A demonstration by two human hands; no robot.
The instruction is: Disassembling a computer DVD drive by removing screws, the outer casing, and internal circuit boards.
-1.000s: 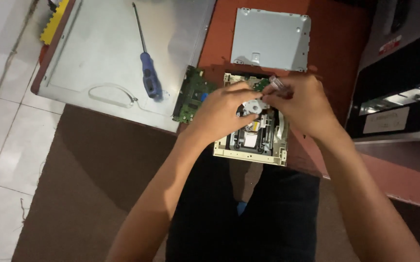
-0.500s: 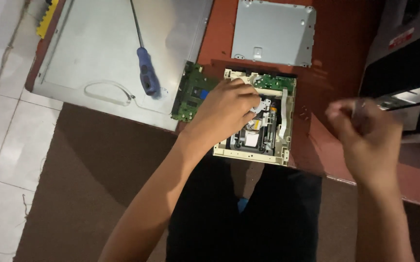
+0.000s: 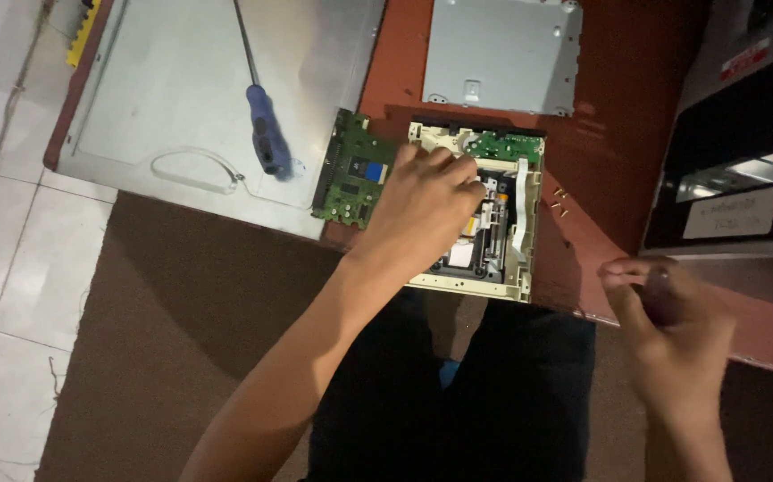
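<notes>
I see my left hand [image 3: 426,210] lying palm down across an opened optical disc drive [image 3: 484,214], fingers curled over its inner mechanism and pressing on it rather than clasping anything I can pick out. The drive is a shallow rectangular tray of cream plastic, ribbed along its edges, with a dark metal carriage inside and one small green circuit strip at its far end; it sits on the near edge of a reddish-brown table [image 3: 610,107] that looks smooth and matte. My right hand [image 3: 672,312] is well apart from the drive, off to the right over the table's edge, fingers drawn together in a narrow pinch; it is blurred, and I cannot tell whether it holds something small. Just left of the drive, touching its side, lies one green circuit board [image 3: 350,174], rectangular and studded with small parts. Beyond the drive lies one flat grey metal cover plate [image 3: 502,54] with punched holes. A few tiny brass-coloured screws [image 3: 558,203] are scattered just right of the drive; I count about four, though they are too small to be sure. On the left is one large pale grey sheet-metal panel [image 3: 172,80], carrying one screwdriver [image 3: 259,116] with a blue handle and thin steel shaft, and one looped white cable tie [image 3: 194,170].
</notes>
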